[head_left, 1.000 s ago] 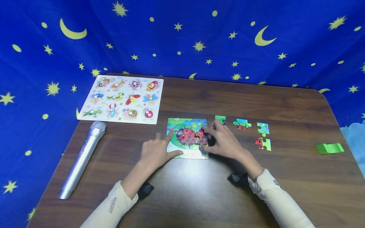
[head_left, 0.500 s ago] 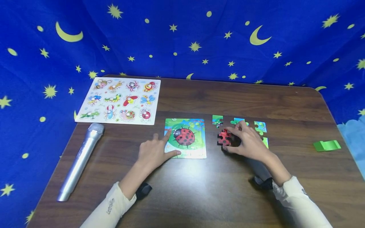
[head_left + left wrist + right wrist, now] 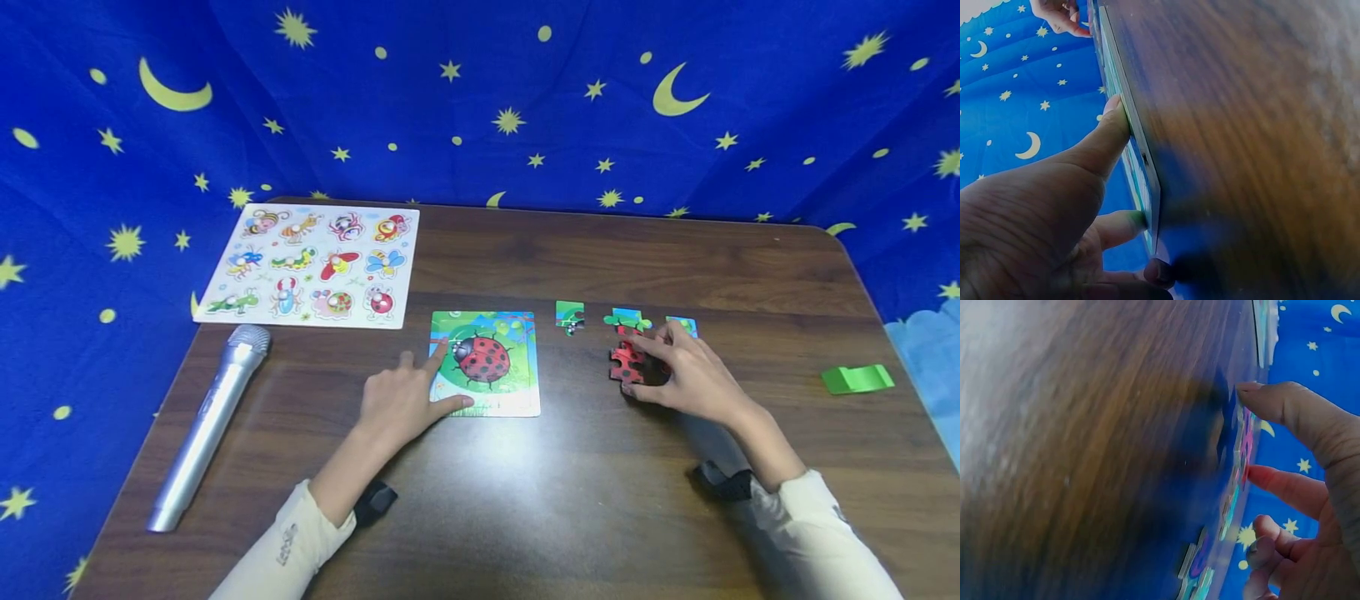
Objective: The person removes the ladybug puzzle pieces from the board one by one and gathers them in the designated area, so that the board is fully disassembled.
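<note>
A square ladybug puzzle board (image 3: 483, 405) lies at the middle of the table. On its left side rest the extended index finger and thumb of my left hand (image 3: 399, 400); the left wrist view shows that thumb on the board's surface. To the right of the board, my right hand (image 3: 697, 377) pinches a red, black-spotted jigsaw piece (image 3: 626, 367) between thumb and index finger, low over the table. Behind it lie a green corner piece (image 3: 569, 312) and a green-blue piece (image 3: 627, 316). Another piece (image 3: 682, 323) is partly covered by the right hand.
At the back left is a white peg board (image 3: 315, 279) with insect shapes. A silver microphone (image 3: 210, 425) lies along the table's left side. Toward the right edge sits a green folded strip (image 3: 857, 379). A blue star-patterned cloth (image 3: 450, 108) hangs behind the table (image 3: 525, 517).
My right hand has lifted the red piece off the board and carried it rightward to the loose pieces. The whole ladybug picture now shows on the board. My left hand stays put.
</note>
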Demonstrator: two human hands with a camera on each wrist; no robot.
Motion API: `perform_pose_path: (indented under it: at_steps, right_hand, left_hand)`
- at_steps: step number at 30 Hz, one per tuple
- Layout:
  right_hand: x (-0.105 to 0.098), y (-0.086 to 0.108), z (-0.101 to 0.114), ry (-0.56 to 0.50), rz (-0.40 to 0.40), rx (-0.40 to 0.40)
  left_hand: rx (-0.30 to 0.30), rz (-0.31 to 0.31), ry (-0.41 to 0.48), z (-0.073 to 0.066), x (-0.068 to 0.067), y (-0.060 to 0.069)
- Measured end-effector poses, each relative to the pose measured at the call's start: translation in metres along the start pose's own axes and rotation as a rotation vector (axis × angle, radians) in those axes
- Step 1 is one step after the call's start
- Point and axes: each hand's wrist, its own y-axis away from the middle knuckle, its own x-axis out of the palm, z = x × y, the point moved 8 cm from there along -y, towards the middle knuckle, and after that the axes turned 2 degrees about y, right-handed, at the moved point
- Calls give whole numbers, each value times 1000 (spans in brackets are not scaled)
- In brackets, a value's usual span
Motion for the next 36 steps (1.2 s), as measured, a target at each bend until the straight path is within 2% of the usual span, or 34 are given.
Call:
perform_pose_path:
  at_steps: [6, 12, 16, 23, 26, 31, 36]
  right_hand:
    - [2, 1, -6, 8, 32, 17]
    - [3, 1, -4, 12, 16, 2]
    - [2, 1, 4, 5, -14, -30]
    - [4, -3, 36, -1, -71, -144]
    - [7, -8, 54, -6, -84, -190]
    - [17, -22, 86, -37, -46, -190]
    - [27, -44, 126, -73, -39, -181]
  left_hand:
    - [5, -4, -4, 0, 0, 0]
    - [1, -9, 0, 1, -1, 1]
    - [11, -17, 4, 1, 0, 1]
    - [-17, 13, 86, 10, -1, 4]
    - [-17, 17, 92, 15, -1, 8]
    - [-3, 14, 71, 18, 1, 11]
    - [-11, 19, 66, 17, 4, 10]
